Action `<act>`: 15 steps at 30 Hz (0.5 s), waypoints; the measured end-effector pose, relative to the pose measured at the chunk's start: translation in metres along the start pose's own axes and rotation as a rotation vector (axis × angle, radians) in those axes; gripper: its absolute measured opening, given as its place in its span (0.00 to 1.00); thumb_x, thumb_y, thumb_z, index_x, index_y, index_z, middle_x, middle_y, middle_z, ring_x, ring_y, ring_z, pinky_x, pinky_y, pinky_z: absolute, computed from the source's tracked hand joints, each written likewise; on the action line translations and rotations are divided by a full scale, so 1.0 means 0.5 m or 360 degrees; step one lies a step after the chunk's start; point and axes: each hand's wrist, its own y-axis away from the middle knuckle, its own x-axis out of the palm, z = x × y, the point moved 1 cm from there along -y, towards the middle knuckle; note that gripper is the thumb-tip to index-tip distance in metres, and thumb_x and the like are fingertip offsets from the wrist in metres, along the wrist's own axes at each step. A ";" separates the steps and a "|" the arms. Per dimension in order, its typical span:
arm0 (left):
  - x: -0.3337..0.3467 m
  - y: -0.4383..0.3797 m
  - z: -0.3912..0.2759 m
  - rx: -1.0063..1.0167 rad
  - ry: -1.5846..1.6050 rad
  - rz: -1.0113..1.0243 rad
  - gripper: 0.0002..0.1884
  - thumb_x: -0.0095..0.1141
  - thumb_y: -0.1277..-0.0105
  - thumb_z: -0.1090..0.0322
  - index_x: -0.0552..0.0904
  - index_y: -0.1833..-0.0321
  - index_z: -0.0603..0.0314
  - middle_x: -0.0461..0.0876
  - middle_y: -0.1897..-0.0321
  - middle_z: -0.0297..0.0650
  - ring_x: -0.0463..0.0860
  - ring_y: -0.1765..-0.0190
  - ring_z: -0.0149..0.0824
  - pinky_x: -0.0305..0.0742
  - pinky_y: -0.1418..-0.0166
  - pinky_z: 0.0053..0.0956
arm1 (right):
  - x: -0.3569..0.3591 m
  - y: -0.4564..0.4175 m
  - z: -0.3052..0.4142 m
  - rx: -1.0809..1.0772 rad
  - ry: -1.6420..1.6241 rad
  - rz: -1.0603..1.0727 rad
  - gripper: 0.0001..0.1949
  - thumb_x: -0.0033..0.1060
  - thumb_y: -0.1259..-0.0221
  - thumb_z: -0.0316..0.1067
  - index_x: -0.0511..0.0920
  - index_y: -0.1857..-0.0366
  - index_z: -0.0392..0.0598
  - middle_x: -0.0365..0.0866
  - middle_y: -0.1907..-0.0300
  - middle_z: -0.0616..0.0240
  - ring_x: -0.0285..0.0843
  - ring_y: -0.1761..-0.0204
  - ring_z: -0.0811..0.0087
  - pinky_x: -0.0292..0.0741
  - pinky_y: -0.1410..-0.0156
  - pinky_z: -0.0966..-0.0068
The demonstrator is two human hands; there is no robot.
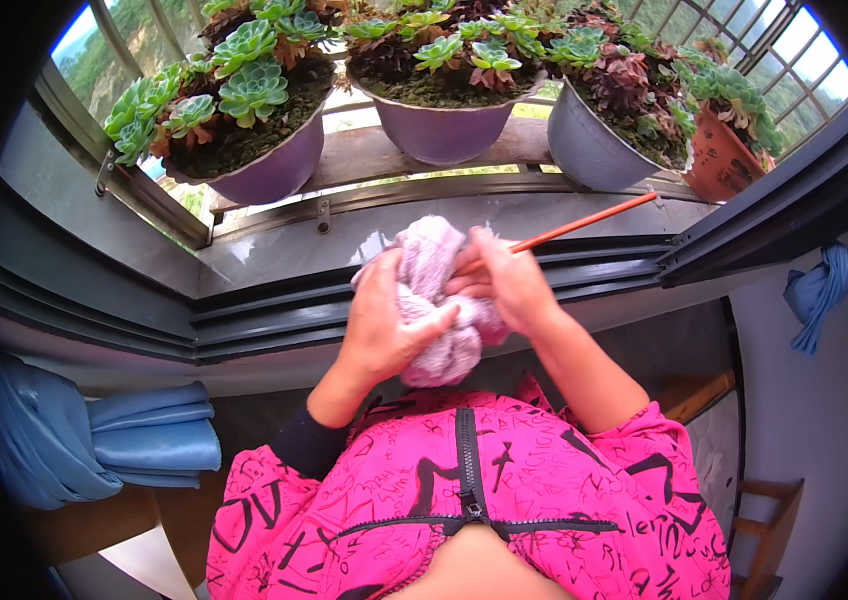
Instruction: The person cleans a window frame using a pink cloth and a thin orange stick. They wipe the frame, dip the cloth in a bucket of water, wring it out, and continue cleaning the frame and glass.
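A bunched pale pink cloth (pixel 435 300) is between my hands, above the dark metal track of a sliding window (pixel 266 319). My left hand (pixel 382 319) grips the cloth from its left side, thumb across the front. On the right side, my right hand (pixel 502 281) holds a thin orange-red stick (pixel 589 220) that points up and to the right. Its fingers also lie against the cloth; how firmly they hold it cannot be told. The stick's lower end is hidden by the hand and the cloth.
Beyond the sill (pixel 281 251), succulents grow in two purple pots (pixel 266 169) (pixel 442 131), a grey pot (pixel 596 146) and a terracotta-coloured pot (pixel 720 161), before metal bars. Blue curtains (pixel 56 435) (pixel 836 277) hang at both sides. A wooden piece of furniture (pixel 769 525) stands low right.
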 end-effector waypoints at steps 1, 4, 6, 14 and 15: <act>-0.039 0.006 -0.003 -0.0198 0.0240 -0.0022 0.33 0.70 0.51 0.55 0.72 0.48 0.69 0.77 0.56 0.50 0.77 0.51 0.43 0.70 0.43 0.35 | 0.063 0.004 -0.027 -0.0133 -0.0258 0.0059 0.17 0.43 0.27 0.43 0.78 0.60 0.38 0.83 0.65 0.60 0.83 0.68 0.74 0.81 0.63 0.77; -0.137 0.057 -0.001 -0.0387 0.0644 -0.0210 0.20 0.63 0.43 0.68 0.74 0.49 0.67 0.79 0.60 0.39 0.76 0.57 0.29 0.70 0.47 0.23 | 0.166 0.029 -0.089 -0.0060 -0.0388 0.0393 0.17 0.41 0.26 0.42 0.76 0.55 0.38 0.83 0.64 0.60 0.84 0.66 0.73 0.82 0.62 0.79; -0.185 0.115 0.002 -0.0475 0.0802 -0.0370 0.15 0.59 0.40 0.72 0.75 0.50 0.66 0.79 0.59 0.35 0.75 0.57 0.25 0.69 0.48 0.21 | 0.199 0.055 -0.085 -0.0197 -0.0162 0.0754 0.17 0.43 0.27 0.39 0.79 0.61 0.35 0.83 0.66 0.58 0.84 0.67 0.71 0.82 0.63 0.79; -0.289 0.299 0.008 -0.0802 0.1268 -0.1085 0.15 0.47 0.32 0.69 0.71 0.45 0.68 0.78 0.54 0.49 0.82 0.54 0.41 0.79 0.49 0.36 | 0.134 0.093 -0.129 -0.1050 0.1454 0.1208 0.10 0.51 0.34 0.34 0.81 0.66 0.41 0.82 0.63 0.57 0.79 0.55 0.56 0.77 0.52 0.66; -0.307 0.311 0.022 -0.0782 0.1176 -0.1017 0.18 0.45 0.31 0.66 0.70 0.42 0.67 0.78 0.50 0.51 0.82 0.51 0.44 0.80 0.48 0.40 | 0.111 0.086 -0.146 -0.1085 0.1664 0.1188 0.09 0.51 0.34 0.35 0.81 0.66 0.42 0.82 0.61 0.57 0.78 0.51 0.56 0.76 0.49 0.65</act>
